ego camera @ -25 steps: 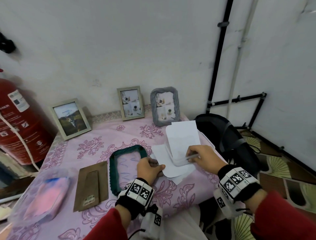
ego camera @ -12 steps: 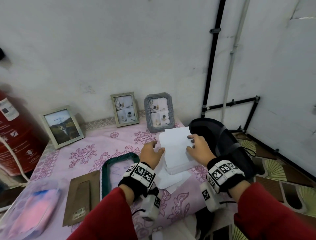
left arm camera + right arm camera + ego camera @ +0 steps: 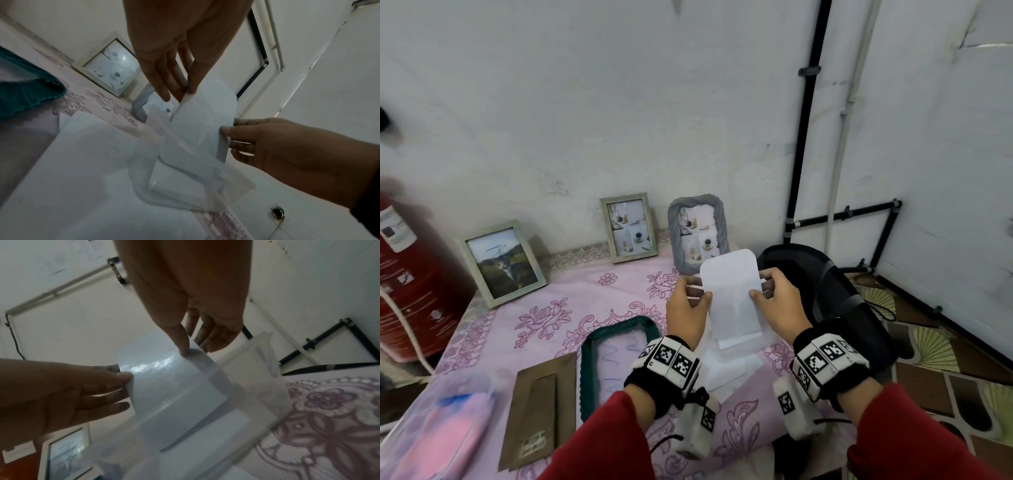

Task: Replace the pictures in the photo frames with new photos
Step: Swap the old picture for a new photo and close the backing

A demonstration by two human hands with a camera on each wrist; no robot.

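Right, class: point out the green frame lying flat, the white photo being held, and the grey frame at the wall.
green frame [image 3: 588, 346], head view, its left rim.
white photo [image 3: 731, 274], head view, its upper middle.
grey frame [image 3: 674, 219], head view, its left rim.

Three photo frames lean against the wall at the back of the counter [image 3: 493, 325]: one at the left [image 3: 501, 262], two side by side [image 3: 629, 227] [image 3: 697, 233] further right. Nearer, an empty frame [image 3: 616, 363] lies flat, a backing board [image 3: 539, 411] to its left and loose sheets [image 3: 726, 371] to its right.

red extinguisher [image 3: 410, 274] left, black bag [image 3: 835, 291] right, pink tablecloth [image 3: 544, 315]
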